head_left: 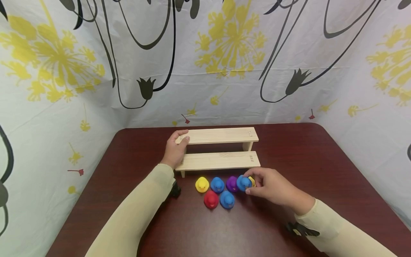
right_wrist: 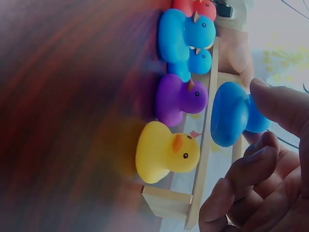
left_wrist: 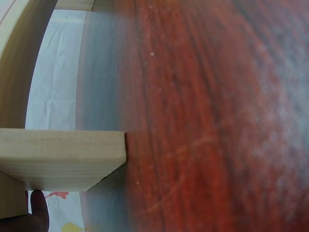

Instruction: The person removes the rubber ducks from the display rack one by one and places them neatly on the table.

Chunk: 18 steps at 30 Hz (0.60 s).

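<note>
My right hand pinches a blue rubber duck between thumb and fingers. In the right wrist view, that lifted blue duck is off the table, near a yellow duck and a purple duck. At the left end of a two-tier wooden stand, my left hand grips the upper board, thumb on its top. The left wrist view shows a wooden leg of the stand and a dark bit of finger below it.
On the table, in front of the stand's lower board, sit another yellow duck, a red duck and two blue ducks, one behind and one nearer. A patterned white cloth hangs behind the table.
</note>
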Each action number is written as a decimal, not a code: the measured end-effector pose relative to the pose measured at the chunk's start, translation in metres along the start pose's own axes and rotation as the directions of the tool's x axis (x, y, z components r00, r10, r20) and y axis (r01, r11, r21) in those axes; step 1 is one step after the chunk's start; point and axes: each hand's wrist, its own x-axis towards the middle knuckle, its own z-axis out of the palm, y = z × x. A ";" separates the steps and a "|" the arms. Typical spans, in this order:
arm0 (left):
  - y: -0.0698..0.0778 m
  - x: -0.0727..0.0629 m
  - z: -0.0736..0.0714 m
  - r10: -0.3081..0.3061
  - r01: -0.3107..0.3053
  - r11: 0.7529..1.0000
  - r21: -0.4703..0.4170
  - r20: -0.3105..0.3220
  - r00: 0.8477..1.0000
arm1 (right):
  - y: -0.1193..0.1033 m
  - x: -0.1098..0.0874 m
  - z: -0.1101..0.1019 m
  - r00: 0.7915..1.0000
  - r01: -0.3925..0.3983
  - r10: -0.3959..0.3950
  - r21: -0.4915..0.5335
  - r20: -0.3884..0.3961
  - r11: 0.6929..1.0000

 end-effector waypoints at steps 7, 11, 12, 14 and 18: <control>0.000 0.000 0.000 -0.011 0.011 1.000 0.010 -0.005 1.000 | 0.005 -0.006 0.004 0.999 0.008 -0.008 0.008 0.031 1.000; 0.000 0.000 0.000 -0.009 0.009 1.000 0.011 -0.003 1.000 | 0.008 -0.009 0.008 0.999 0.027 -0.028 0.018 0.035 0.999; 0.001 -0.001 0.000 -0.010 0.010 1.000 0.010 -0.001 1.000 | 0.008 -0.009 0.008 0.999 0.030 -0.030 0.017 0.039 0.999; 0.001 -0.001 0.000 -0.013 0.013 1.000 0.006 0.001 1.000 | 0.009 -0.010 0.010 0.998 0.029 -0.029 0.016 0.048 0.999; 0.002 -0.002 0.000 -0.014 0.014 1.000 -0.003 0.005 1.000 | 0.010 -0.011 0.013 0.998 0.014 -0.015 0.017 0.065 1.000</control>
